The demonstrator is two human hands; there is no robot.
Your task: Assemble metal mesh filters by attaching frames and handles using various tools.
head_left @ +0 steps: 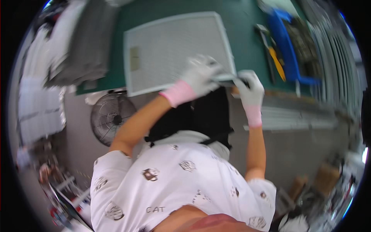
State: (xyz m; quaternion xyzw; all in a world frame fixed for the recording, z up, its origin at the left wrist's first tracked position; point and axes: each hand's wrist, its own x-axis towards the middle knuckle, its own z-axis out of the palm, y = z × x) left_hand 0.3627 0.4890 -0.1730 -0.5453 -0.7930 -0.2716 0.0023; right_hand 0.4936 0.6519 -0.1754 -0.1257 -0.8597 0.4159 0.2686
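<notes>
A grey mesh panel in a white frame (177, 50) lies on the green table, with its near edge at the table's front. A small tan label (134, 58) is stuck on the mesh at its left side. My left hand (203, 73), in a white glove with a pink cuff, is over the panel's near right corner; motion smears its fingers. Just right of that corner is my right hand (249, 85), gloved alike. Its fingers are closed around something small and dark, too blurred to name. A thin light strip shows between the hands.
A blue bin (286, 46) with dark pieces stands at the right of the table, beside a yellow-handled tool (277, 63). Grey mesh sheets (91, 42) are stacked at the left. A round fan (114, 119) stands below the table's left front edge.
</notes>
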